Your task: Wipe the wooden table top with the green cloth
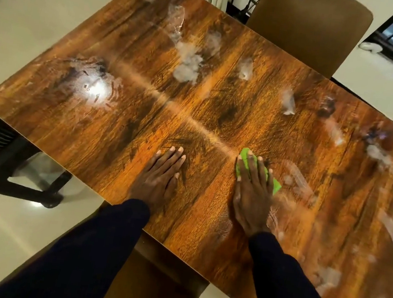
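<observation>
Table wipe, early stage: most of the surface still marked.

Right hand pressed flat, fingers spread, pinning the green cloth to the wooden table top; cloth shows only at the fingertips and the outer edge of the palm. Left hand lies open and empty on bare wood, near the cloth hand. Judged unfinished: whitish smears remain beyond the fingertips and outward of the cloth hand toward the far side. Containers: none in view.
</observation>
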